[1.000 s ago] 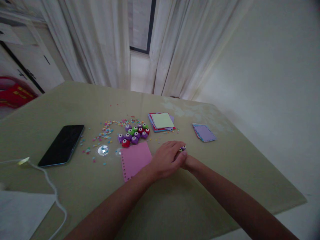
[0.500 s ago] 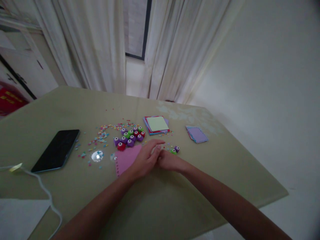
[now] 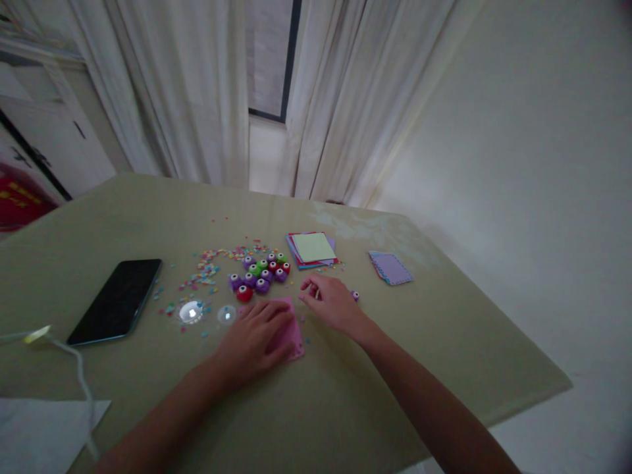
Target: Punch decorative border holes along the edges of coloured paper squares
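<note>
My left hand (image 3: 259,332) lies spread and palm down on a pink paper sheet (image 3: 295,342), covering much of it. Small punched holes show along the sheet's right and lower edge. My right hand (image 3: 330,299) is above the table to the right of the sheet, its fingers curled together; what they hold, if anything, is hidden. Just beyond it a purple mini craft punch (image 3: 355,296) shows in part. Beyond the left hand stands a cluster of several purple, green and red mini craft punches (image 3: 263,275).
Paper confetti (image 3: 207,268) is scattered left of the punches. Two small clear discs (image 3: 191,312) lie nearer me. A black tablet (image 3: 118,299) and a white cable (image 3: 81,368) are at left. Stacked coloured paper squares (image 3: 315,248) and hole-edged cards (image 3: 391,268) lie farther back.
My hands have come apart. The left has shifted left and flattened on the pink sheet, baring its right edge; the right has risen away. The green punch at right is now out of sight.
</note>
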`<state>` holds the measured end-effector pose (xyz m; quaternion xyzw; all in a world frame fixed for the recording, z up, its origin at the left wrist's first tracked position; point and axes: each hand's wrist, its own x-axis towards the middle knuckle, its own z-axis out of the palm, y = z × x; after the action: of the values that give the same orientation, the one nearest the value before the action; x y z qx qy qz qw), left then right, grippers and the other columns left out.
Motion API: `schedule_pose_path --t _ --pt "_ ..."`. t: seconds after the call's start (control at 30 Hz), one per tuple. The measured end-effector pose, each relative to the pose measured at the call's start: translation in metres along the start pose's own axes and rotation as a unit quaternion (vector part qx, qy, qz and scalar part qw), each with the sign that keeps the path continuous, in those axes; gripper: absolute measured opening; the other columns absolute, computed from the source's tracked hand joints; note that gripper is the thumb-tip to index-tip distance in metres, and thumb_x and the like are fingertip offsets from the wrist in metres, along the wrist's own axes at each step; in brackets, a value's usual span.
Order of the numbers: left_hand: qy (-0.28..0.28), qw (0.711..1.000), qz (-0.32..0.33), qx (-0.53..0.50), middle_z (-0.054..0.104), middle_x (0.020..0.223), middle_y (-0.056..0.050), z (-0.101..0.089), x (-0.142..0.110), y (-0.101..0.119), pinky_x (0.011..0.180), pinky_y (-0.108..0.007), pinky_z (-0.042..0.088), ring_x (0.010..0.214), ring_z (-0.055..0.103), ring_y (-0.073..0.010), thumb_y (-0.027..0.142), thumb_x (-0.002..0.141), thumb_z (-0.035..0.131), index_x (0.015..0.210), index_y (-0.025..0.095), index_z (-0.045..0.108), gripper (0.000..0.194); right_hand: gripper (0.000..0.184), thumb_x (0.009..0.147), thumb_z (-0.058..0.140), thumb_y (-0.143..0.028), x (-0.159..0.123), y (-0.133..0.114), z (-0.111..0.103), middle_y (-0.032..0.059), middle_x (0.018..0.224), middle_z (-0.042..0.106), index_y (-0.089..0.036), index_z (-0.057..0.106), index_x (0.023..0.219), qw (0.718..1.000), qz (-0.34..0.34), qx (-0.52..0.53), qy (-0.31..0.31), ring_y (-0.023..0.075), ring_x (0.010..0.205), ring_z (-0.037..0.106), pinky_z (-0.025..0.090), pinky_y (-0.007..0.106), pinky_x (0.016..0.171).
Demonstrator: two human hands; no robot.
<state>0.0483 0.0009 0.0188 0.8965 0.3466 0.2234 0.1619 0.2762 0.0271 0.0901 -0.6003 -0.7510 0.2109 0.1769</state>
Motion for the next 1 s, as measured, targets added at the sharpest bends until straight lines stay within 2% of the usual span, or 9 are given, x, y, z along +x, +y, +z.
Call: schedule_pose_path --t 0.07,0.13,0.2,0.27,0.37,0.5,0.6,0.77,1.0 --pt "-0.019 0.999 0.025 -0.001 0.066 0.151 -0.010 -0.005 -0.003 0.002 0.114 -0.055 0.046 0.134 0.060 -0.0360 0.056 0.098 0.070 0.144 0.025 0.066 0.056 0.030 0.098 0.071 -0.019 0.011 -0.004 0.017 0.0069 0.110 0.076 -0.019 0.074 0.128 0.999 -0.042 -0.008 0.025 0.0208 0.096 0.071 0.053 0.031 0.087" --pt "-0.037 0.998 0.042 -0.002 0.064 0.154 -0.010 -0.009 -0.005 0.004 0.116 -0.054 0.045 0.137 0.059 -0.0361 0.062 0.096 0.071 0.148 0.026 0.063 0.064 0.044 0.100 0.068 -0.020 0.022 -0.006 0.031 0.0113 0.134 0.068 -0.021 0.067 0.144 0.996 -0.066 -0.029 0.046 0.0237 0.113 0.070 0.055 0.035 0.097" --pt "-0.054 0.998 0.043 -0.003 0.061 0.157 -0.012 -0.010 -0.006 0.004 0.117 -0.055 0.044 0.141 0.056 -0.0376 0.063 0.096 0.070 0.153 0.026 0.060 0.069 0.048 0.102 0.066 -0.021 0.029 -0.005 0.042 0.0122 0.147 0.060 -0.024 0.064 0.149 0.994 -0.077 -0.057 0.053 0.0254 0.121 0.069 0.057 0.037 0.101" --pt "-0.064 0.997 0.033 -0.005 0.059 0.160 -0.012 -0.009 -0.006 0.003 0.118 -0.058 0.044 0.144 0.055 -0.0392 0.062 0.095 0.072 0.155 0.025 0.058 0.072 0.044 0.103 0.065 -0.021 0.028 -0.001 0.049 0.0110 0.149 0.059 -0.027 0.066 0.147 0.992 -0.086 -0.079 0.055 0.0256 0.122 0.069 0.058 0.038 0.102" --pt "-0.072 0.997 0.019 -0.002 0.056 0.164 -0.012 -0.005 -0.008 -0.001 0.120 -0.061 0.044 0.147 0.054 -0.0399 0.061 0.094 0.075 0.157 0.026 0.058 0.074 0.030 0.104 0.064 -0.021 0.012 0.011 0.051 0.0118 0.142 0.065 -0.024 0.072 0.132 0.988 -0.085 -0.087 0.093 0.0273 0.121 0.069 0.058 0.040 0.103" --pt "-0.068 0.997 0.010 0.021 0.052 0.168 -0.011 0.000 -0.012 -0.006 0.121 -0.060 0.044 0.149 0.054 -0.0380 0.057 0.096 0.074 0.158 0.026 0.056 0.071 0.012 0.103 0.064 -0.017 -0.016 0.029 0.044 0.0119 0.116 0.075 -0.020 0.073 0.111 0.989 -0.063 -0.064 0.116 0.0293 0.112 0.070 0.056 0.043 0.100" --pt "-0.041 0.998 0.013 0.038 0.052 0.168 -0.010 0.003 -0.012 -0.009 0.121 -0.058 0.046 0.148 0.055 -0.0359 0.056 0.100 0.069 0.158 0.026 0.054 0.067 0.009 0.097 0.069 -0.014 -0.026 0.034 0.036 0.0078 0.102 0.077 -0.020 0.069 0.103 0.995 -0.034 -0.011 0.093 0.0258 0.096 0.071 0.056 0.040 0.089" --pt "0.005 0.999 0.011 0.045 0.056 0.165 -0.010 0.002 -0.012 -0.015 0.120 -0.052 0.047 0.146 0.058 -0.0323 0.049 0.103 0.066 0.157 0.025 0.053 0.061 0.022 0.087 0.078 -0.019 -0.029 0.032 0.030 0.0005 0.091 0.074 -0.021 0.066 0.105 0.986 0.001 0.164 0.032 0.0161 0.074 0.068 0.053 0.027 0.069" --pt "0.006 0.999 0.011 0.048 0.056 0.165 -0.009 -0.002 -0.012 -0.017 0.119 -0.053 0.048 0.146 0.058 -0.0321 0.049 0.106 0.063 0.157 0.025 0.051 0.058 0.019 0.086 0.076 -0.020 -0.034 0.032 0.026 -0.0022 0.082 0.068 -0.021 0.066 0.102 0.963 0.010 0.263 -0.057 0.0132 0.068 0.062 0.049 0.023 0.062"
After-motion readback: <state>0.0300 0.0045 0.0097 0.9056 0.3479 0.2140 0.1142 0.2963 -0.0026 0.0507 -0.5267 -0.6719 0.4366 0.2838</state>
